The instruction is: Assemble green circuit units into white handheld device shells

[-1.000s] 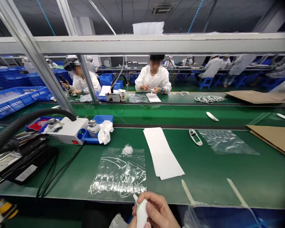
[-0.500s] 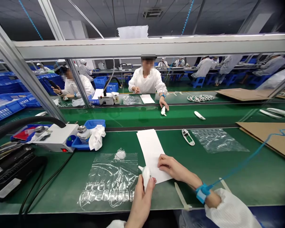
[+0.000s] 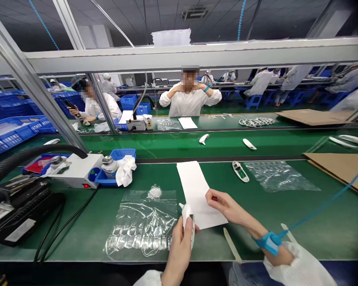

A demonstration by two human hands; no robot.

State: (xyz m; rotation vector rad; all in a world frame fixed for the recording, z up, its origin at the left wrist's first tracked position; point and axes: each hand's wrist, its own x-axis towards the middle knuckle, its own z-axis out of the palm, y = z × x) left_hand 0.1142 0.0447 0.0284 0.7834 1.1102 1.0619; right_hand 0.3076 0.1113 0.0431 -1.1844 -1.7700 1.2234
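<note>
White device [image 3: 186, 211] in left fingers [image 3: 187, 232]

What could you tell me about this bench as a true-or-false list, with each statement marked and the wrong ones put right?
1. The left hand holds a white handheld device. True.
2. The blue wristband is on the left wrist. False: it is around the wrist of the right hand.
3. The white paper lies to the right of a clear plastic sheet. True.
4. The open white shell, green inside, lies on the paper. False: it lies on the green bench, to the right of the paper.
5. A bottle stands in a blue tray. True.
</note>
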